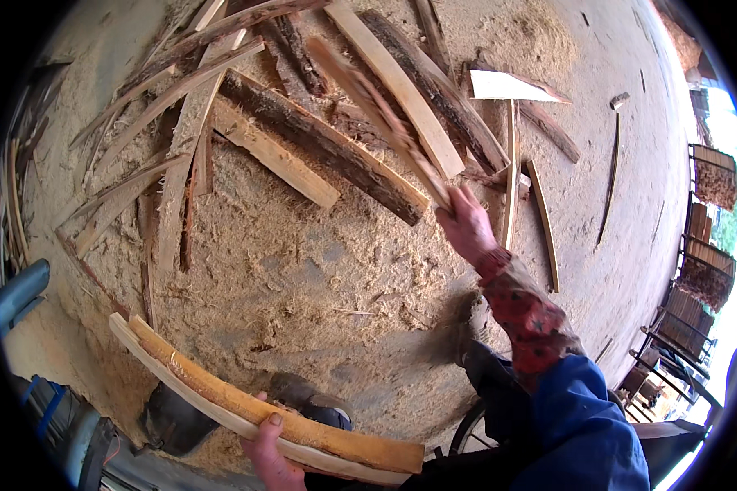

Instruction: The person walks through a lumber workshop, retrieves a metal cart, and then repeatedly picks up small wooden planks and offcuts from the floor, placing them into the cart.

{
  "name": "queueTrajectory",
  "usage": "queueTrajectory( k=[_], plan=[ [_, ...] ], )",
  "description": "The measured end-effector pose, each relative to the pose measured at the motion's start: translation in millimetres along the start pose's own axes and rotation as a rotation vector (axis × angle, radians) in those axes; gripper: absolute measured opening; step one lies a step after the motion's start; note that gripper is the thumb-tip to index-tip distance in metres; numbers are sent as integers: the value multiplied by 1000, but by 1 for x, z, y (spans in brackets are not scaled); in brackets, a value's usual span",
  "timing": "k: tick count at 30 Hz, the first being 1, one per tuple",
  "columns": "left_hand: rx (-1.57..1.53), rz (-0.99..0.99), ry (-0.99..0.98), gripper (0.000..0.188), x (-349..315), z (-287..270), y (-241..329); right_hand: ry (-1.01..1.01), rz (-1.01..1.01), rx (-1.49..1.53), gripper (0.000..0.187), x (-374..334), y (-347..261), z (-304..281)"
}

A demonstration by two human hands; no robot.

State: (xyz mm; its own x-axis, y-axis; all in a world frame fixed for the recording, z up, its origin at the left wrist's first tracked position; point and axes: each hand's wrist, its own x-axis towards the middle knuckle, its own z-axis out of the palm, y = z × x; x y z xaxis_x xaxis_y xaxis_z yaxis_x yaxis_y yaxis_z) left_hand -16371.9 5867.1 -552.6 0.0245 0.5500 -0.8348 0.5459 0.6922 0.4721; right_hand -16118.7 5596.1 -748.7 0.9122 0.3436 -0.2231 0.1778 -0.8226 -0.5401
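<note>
Low in the view, my left hand [270,458] is closed around two long wooden slabs lying side by side. One is a yellowish slab [303,425], the other a pale slab [176,378]. My right hand [471,225] reaches forward and grips the near end of a reddish-brown wooden strip [405,147] on the pile. Beside that strip lie a pale board [401,90] and a bark-edged slab [327,143]. The fingers of my right hand are partly hidden behind its back.
Sawdust [303,270] covers the floor around my feet. Several offcuts, such as a pale plank [278,164], lie crossed at the left. A white triangular piece [512,86] and a thin long-handled tool [612,172] lie to the right. Stacked wood [707,274] stands far right.
</note>
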Motion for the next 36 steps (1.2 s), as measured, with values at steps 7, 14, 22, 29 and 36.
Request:
queueTrajectory(
  k=[7,14,22,29,36],
  plan=[
    [8,2,-45,51,-11,28,3,-169,56,-222,93,80,-37,65],
    [-22,-48,-58,41,-3,9,-7,-336,68,-255,75,76,-25,12],
    [47,9,-69,34,-2,27,-1,-81,42,-157,78,46,69,-76],
    [92,-21,-112,33,-10,51,0,-146,244,-265,92,123,110,-74],
    [87,-31,-117,37,-6,51,-1,-311,314,-232,87,127,114,-75]
  ],
)
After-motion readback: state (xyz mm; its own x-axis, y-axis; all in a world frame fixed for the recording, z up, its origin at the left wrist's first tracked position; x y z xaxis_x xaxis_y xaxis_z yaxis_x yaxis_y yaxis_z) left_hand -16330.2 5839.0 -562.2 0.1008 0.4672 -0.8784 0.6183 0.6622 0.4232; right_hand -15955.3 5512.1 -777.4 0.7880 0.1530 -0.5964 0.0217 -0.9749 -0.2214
